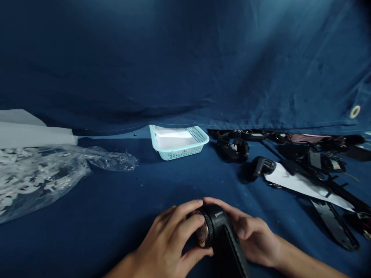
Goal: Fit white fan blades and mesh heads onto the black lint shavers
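A black handheld appliance (218, 220) with an angled head is held low in front of me; its exact kind I cannot tell. Its head carries a ribbed black ring (209, 227) and a copper-coloured end piece (202, 234) with small holes. My left hand (171, 239) is closed around that ringed end, fingers over the top and thumb below. Against the far right side of the head, my right hand (255, 235) grips the body, its fingers partly hidden behind it. The lower part of the appliance runs out of the picture at the bottom.
A light blue plastic basket (181, 153) with white lining stands ahead, partly under a hanging blue cloth (174, 69). Left lies a clear plastic bag (66, 170) of white pieces. Black plastic parts (232, 148) and a white sheet (304, 185) crowd the right.
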The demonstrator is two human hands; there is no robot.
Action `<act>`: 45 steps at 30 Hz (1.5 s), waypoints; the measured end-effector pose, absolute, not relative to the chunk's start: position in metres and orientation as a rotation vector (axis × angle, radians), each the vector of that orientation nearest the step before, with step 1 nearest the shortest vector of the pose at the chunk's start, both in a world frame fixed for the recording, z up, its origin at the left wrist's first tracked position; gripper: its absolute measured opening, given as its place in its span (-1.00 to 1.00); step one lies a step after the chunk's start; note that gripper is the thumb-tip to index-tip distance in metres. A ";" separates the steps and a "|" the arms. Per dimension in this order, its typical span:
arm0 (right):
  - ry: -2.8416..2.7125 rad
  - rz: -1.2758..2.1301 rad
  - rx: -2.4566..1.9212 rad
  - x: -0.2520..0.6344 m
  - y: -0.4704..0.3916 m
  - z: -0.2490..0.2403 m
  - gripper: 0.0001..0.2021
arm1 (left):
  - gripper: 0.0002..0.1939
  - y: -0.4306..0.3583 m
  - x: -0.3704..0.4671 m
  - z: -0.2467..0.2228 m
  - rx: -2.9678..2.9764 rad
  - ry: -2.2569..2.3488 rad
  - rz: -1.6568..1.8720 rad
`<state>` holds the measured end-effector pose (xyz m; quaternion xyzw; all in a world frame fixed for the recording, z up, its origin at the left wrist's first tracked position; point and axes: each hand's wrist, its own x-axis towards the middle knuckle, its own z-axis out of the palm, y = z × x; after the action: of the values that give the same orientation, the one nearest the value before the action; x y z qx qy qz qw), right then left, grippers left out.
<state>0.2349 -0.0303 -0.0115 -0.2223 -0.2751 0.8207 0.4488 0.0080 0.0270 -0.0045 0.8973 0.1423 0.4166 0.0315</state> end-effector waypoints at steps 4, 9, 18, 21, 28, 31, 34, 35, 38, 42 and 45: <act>-0.688 2.025 -0.576 0.234 -0.031 -0.010 -0.21 | -0.60 0.028 0.009 -0.004 2.761 0.435 1.291; -0.686 2.019 -0.589 0.234 -0.030 -0.008 -0.23 | -0.60 0.029 0.010 -0.004 2.751 0.452 1.300; -0.671 2.026 -0.584 0.234 -0.030 -0.009 -0.24 | -0.59 0.027 0.009 -0.004 2.748 0.459 1.269; -0.666 2.026 -0.579 0.234 -0.030 -0.007 -0.25 | -0.55 0.027 0.008 -0.004 2.709 0.477 1.228; -0.703 2.022 -0.560 0.235 -0.030 -0.007 -0.16 | -0.55 0.026 0.010 -0.004 2.674 0.520 1.214; -0.705 2.017 -0.563 0.235 -0.030 -0.007 -0.16 | -0.54 0.026 0.010 -0.004 2.676 0.536 1.211; -0.699 2.017 -0.570 0.235 -0.030 -0.007 -0.17 | -0.52 0.027 0.010 -0.003 2.673 0.526 1.218; -0.699 2.015 -0.575 0.235 -0.030 -0.007 -0.17 | -0.52 0.027 0.010 -0.003 2.672 0.518 1.218; -0.701 2.015 -0.570 0.234 -0.031 -0.007 -0.17 | -0.53 0.027 0.009 -0.003 2.672 0.504 1.220; -0.697 2.028 -0.548 0.234 -0.031 -0.007 -0.21 | -0.53 0.026 0.009 -0.004 2.679 0.503 1.241; -0.687 2.034 -0.540 0.234 -0.030 -0.007 -0.22 | -0.54 0.026 0.009 -0.004 2.692 0.500 1.232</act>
<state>0.2344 -0.0299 -0.0074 -0.2181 -0.2777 0.8216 0.4475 0.0091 0.0263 -0.0041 0.8944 0.1660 0.4093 0.0696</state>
